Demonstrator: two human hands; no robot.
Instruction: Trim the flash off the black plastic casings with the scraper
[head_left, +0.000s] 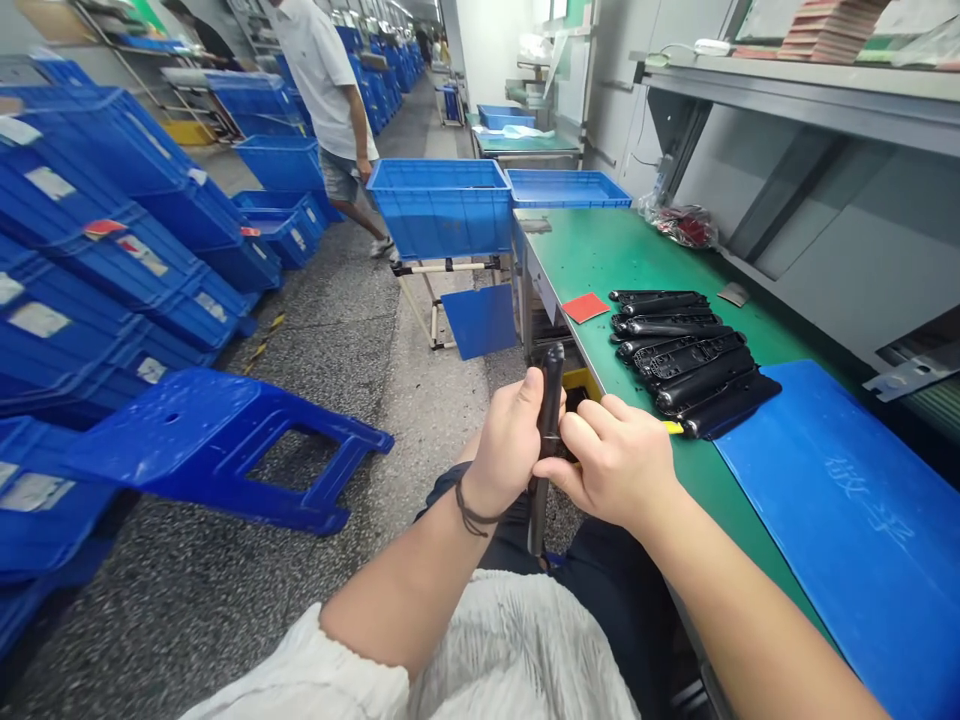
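Observation:
Over my lap, a long, slim, black plastic part (553,385) stands nearly upright between my hands. My left hand (506,440) is closed round its middle, thumb along the side. From the right, my right hand (619,455) has curled fingers and a thumb pressed against the same part; its palm is hidden. A small yellow piece (673,428) shows just past the right knuckles, and I cannot tell whether it is held or lies on the table. Several similar black plastic parts (682,350) lie side by side on the green table (600,245).
A blue sheet (855,500) covers the table's near right. A red card (586,307) lies by its left edge. Blue crates (442,215) stand beyond; stacked crates (90,260) and a blue stool (225,440) are left. A person (322,90) walks in the aisle.

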